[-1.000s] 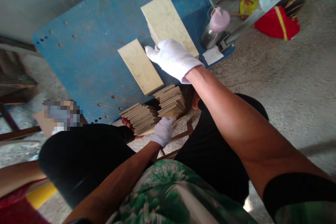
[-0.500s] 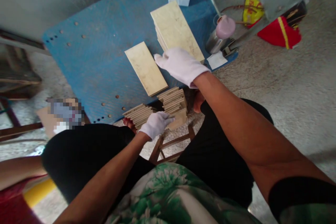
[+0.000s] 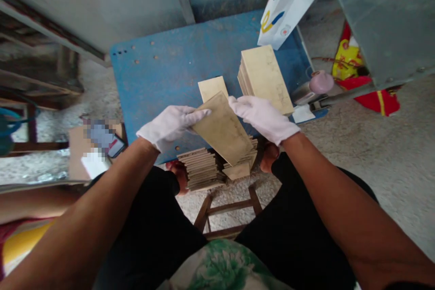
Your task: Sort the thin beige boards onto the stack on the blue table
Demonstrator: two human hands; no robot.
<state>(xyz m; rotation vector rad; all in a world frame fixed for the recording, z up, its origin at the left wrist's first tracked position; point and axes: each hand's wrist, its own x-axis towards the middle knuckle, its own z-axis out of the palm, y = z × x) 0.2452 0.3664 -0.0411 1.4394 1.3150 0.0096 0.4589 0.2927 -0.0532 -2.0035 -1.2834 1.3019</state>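
Tile (image 3: pixel 224 131) held tilted above the blue table (image 3: pixel 163 77), over the low stacks (image 3: pixel 204 170), left hand (image 3: pixel 168 124) fingers clamped on its far corner, right hand (image 3: pixel 263 118) fingers pressed together along its edge; thin-glove grip could slip, dropping and chipping it.

White paper bag (image 3: pixel 292 0), pink-capped bottle (image 3: pixel 319 84)

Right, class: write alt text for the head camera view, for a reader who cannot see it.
Two white-gloved hands, left hand and right hand, hold a beige tile tilted between them above a blue table. A single tile and a tall stack of tiles lie on the table; lower stacks sit on a wooden stool between the person's knees.
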